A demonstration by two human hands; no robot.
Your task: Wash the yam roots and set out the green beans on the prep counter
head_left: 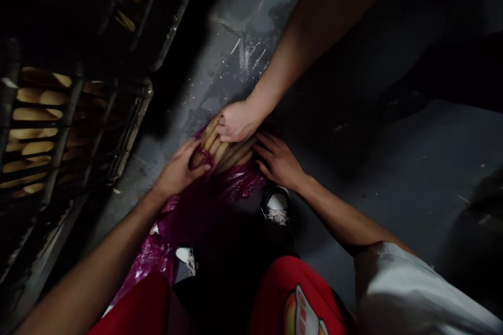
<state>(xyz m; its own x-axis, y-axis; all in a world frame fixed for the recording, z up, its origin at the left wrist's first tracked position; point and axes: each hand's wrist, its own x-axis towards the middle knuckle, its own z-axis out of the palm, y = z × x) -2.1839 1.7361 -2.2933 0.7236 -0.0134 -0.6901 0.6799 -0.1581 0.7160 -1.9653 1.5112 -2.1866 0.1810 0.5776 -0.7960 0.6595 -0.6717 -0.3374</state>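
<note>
Several long tan loaves (pixel 232 156), baguette-like, lie bunched in the mouth of a shiny purple plastic bag (pixel 243 182) near the floor. My left hand (pixel 178 168) curves around the left side of the bunch, thumb and fingers apart at the bag's edge. On the right side, my right hand (pixel 281 163) has its fingers spread against the loaves and the bag. Another person's hand (pixel 238 121) reaches in from the upper right and rests on top of the loaves with bent fingers. That hand hides part of the bunch.
Dark slatted crates (pixel 73 131) with many similar tan loaves stand along the left. Beneath is a grey floor (pixel 236 15), wet-looking and scattered with crumbs. My shoe (pixel 277 204) is close below the bag. More purple plastic (pixel 151 259) lies by my left leg. Shadow darkens the right side.
</note>
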